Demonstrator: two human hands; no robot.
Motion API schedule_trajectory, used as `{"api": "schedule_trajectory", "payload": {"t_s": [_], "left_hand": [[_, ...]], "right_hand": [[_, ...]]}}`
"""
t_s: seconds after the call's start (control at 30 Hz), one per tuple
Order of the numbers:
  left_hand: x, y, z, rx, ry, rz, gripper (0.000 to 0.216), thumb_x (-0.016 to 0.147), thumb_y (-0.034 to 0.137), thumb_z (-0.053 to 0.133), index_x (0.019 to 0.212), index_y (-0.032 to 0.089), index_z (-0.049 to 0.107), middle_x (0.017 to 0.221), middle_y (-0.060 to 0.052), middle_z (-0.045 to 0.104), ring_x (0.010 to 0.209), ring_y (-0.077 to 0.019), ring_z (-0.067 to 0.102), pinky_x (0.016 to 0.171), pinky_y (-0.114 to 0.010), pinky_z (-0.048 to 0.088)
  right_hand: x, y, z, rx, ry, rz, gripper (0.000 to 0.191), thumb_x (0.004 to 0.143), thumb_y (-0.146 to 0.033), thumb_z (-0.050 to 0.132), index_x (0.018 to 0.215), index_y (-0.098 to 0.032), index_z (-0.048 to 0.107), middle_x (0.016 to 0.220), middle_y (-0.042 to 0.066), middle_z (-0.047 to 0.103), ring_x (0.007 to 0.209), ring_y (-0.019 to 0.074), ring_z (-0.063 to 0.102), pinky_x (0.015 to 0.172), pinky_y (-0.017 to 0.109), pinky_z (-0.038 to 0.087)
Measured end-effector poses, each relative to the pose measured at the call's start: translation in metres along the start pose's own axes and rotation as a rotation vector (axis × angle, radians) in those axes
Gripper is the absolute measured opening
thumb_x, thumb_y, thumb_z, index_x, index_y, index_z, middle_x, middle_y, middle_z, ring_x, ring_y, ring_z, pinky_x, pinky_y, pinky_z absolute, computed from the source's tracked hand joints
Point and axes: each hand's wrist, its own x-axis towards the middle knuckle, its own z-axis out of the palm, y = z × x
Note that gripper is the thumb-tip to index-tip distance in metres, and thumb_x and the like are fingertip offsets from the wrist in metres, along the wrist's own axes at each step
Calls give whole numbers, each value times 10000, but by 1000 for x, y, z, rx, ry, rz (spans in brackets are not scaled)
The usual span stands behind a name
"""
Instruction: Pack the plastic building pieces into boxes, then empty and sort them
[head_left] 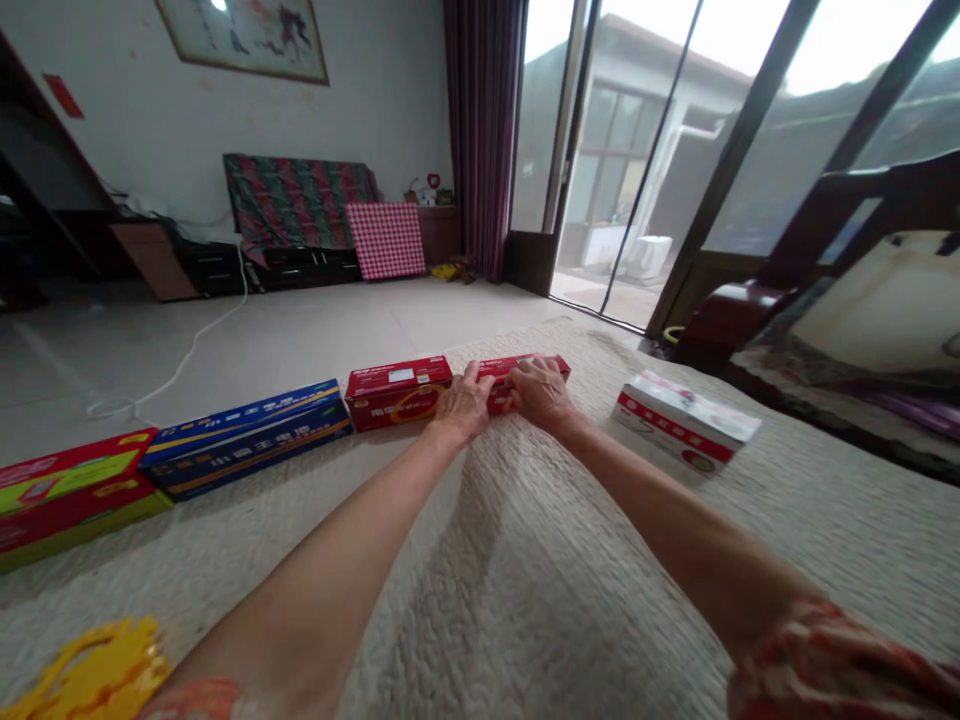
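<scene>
Both arms reach forward over a pale quilted cover. My left hand [462, 404] lies at the joint between two red boxes, its fingers bent over the near end of the right-hand red box [501, 372]. On that same box, my right hand [541, 390] grips the top and front with curled fingers. The left-hand red box [397, 392] stands end to end with it, beside my left hand. Farther left, a blue box [251, 440] and a red and green box [75, 495] continue the row. A white and red box [684, 422] sits apart, right of my right hand.
The quilted cover [570, 600] spreads under the boxes, with tiled floor [300, 335] beyond. A yellow plastic piece [101, 670] lies at the lower left. A white cable [199, 340] crosses the floor. Glass doors [622, 160] and a dark wooden seat [742, 300] are to the right.
</scene>
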Motion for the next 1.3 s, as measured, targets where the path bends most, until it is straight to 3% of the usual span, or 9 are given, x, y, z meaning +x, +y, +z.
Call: {"api": "schedule_trajectory", "payload": {"t_s": [0.17,0.3,0.5,0.6,0.7,0.87,1.0,1.13,1.3], "left_hand": [[-50,-7,-19,-41,197,117,243,937,243,461,1056,216,671,1280,-90,563,1031,-247,539,884,-391,504],[-120,-24,-50,-84,304,103,223,941,283,476,951,207,686,1197,-75,608,1010,-230,528,907,-382,480],[-252,-46,-102,-119,269,-33,224,937,304,481,872,198,668,1164,-76,637,1059,-233,542,924,-376,459],[-308,-49,-114,-121,272,-93,276,954,356,449,890,196,664,1165,-87,641,1074,-235,553,929,-383,454],[-347,-50,-119,-119,275,-125,305,960,384,431,897,194,660,1189,-94,637,1086,-236,558,939,-388,450],[-376,-46,-120,-90,322,-178,304,961,381,427,869,202,655,1202,-85,636,1092,-228,560,951,-376,454],[-379,-42,-114,-75,369,-196,192,930,275,476,874,191,640,1231,-86,629,1111,-239,551,958,-388,457],[-379,-40,-108,-77,413,-214,154,903,198,493,917,193,647,1252,-85,615,1135,-240,545,974,-406,461],[-384,-33,-102,19,536,-253,173,912,239,514,919,218,686,1299,-91,559,1145,-248,529,977,-408,471]], "right_hand": [[-32,-48,-49,17,-122,-71,158,866,-207,529,898,-189,682,952,109,669,864,233,534,780,355,333],[-64,-111,-76,110,-159,-160,141,862,-206,543,889,-187,680,937,100,679,845,227,551,761,348,344],[-119,-212,-101,262,-139,-355,156,900,-255,534,907,-200,679,924,89,689,852,224,565,776,355,361],[-146,-250,-111,321,-156,-427,158,905,-228,527,904,-200,682,929,84,689,879,230,572,791,360,369],[-167,-276,-118,344,-177,-468,199,929,-213,490,943,-189,687,937,92,682,910,240,576,793,362,375],[-182,-291,-126,357,-196,-527,223,936,-214,481,983,-210,699,942,90,678,906,232,588,779,343,393],[-177,-274,-135,328,-247,-431,210,897,-191,513,963,-210,712,1004,92,675,893,213,607,771,319,414],[-165,-253,-139,319,-312,-370,197,840,-225,594,1003,-218,704,1143,95,653,1019,243,599,834,338,429],[-152,-245,-135,289,-442,-359,425,758,-246,675,1176,-204,609,1262,128,596,1116,277,575,843,360,448]]}}
